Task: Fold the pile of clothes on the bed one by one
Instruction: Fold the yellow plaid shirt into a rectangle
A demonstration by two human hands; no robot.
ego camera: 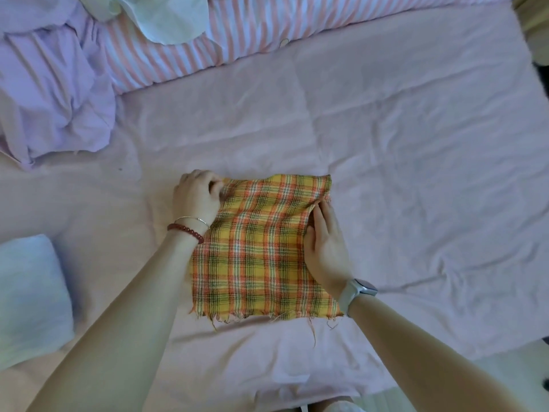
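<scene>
A yellow and orange plaid cloth [258, 251] lies folded flat in the middle of the pink bed sheet [416, 144], its frayed edge toward me. My left hand [197, 196] grips the cloth's far left corner with curled fingers. My right hand [325, 242] lies along the cloth's right edge with fingers straight, its fingertips at a raised fold near the far right corner. A crumpled lilac garment [53, 93] sits at the far left of the bed.
A pink and white striped cloth [231, 34] runs along the back of the bed with a pale white-green piece [166, 16] on top. A folded light blue item [29, 295] rests at the near left. The bed's edge shows at the bottom and right.
</scene>
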